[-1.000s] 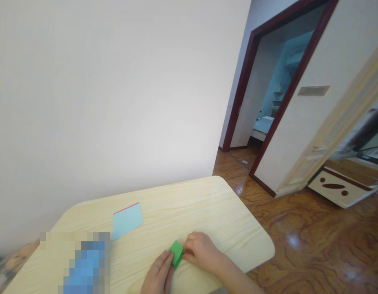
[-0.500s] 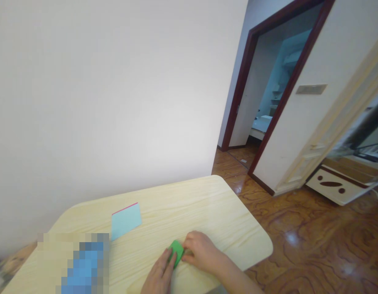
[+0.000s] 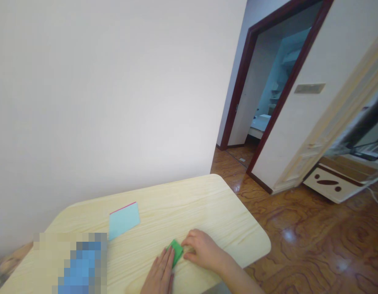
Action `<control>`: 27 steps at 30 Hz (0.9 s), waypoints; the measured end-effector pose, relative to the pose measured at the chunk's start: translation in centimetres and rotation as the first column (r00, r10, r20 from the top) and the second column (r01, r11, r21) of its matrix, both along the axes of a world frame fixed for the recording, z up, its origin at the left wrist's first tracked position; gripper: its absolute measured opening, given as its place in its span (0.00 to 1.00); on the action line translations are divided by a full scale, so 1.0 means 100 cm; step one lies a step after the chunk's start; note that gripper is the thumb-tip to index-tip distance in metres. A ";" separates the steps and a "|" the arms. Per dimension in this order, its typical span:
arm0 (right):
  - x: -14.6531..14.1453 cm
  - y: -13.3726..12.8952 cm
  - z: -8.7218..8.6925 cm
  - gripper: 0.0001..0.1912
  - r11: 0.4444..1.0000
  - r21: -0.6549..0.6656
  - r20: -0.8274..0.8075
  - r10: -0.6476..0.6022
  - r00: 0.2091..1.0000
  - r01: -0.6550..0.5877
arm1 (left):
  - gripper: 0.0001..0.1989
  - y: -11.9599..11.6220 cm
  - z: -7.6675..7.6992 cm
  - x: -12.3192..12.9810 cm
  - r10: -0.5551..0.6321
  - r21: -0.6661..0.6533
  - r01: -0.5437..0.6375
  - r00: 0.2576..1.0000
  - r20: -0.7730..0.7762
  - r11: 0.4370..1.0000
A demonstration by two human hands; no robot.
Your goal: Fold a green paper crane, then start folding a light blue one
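A small green piece of folded paper (image 3: 177, 252) lies on the pale wood-grain table (image 3: 189, 204) near its front. My left hand (image 3: 160, 269) rests flat over the left part of the paper, fingers stretched out, hiding some of it. At the paper's right edge is my right hand (image 3: 201, 249), its fingers curved and the thumb apart from the index finger. The index fingertip is at or very near the edge; I cannot tell whether it touches. Nothing shows between the right hand's fingers.
A light blue sheet (image 3: 124, 220) with a pink strip along its top edge lies farther back on the left. A blurred-out blue object (image 3: 81, 265) stands at the front left. Behind the table is a white wall (image 3: 115, 102); a doorway and wooden floor (image 3: 293, 232) are to the right.
My left fingers have flattened and moved slightly over the green paper. My right thumb and index finger have spread a little farther apart. The view has shifted slightly.
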State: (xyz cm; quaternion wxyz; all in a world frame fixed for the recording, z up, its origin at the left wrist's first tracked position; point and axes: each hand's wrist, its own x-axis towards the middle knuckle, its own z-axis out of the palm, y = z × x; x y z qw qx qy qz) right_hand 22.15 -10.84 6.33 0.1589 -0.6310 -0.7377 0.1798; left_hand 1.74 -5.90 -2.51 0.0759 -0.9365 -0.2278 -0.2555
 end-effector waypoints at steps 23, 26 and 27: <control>-0.021 0.015 -0.004 0.18 0.981 -0.023 -0.105 -0.193 0.976 0.192 | 0.18 -0.002 -0.007 -0.001 0.041 0.006 -0.041 0.999 0.014 0.999; -0.027 0.025 -0.007 0.16 0.989 -0.034 -0.093 -0.149 0.985 0.146 | 0.16 -0.006 -0.009 -0.001 0.143 -0.049 -0.141 0.989 0.039 0.989; -0.027 0.027 -0.008 0.14 0.991 -0.032 -0.110 -0.133 0.985 0.131 | 0.16 -0.007 -0.008 -0.001 0.170 -0.075 -0.166 0.984 0.052 0.983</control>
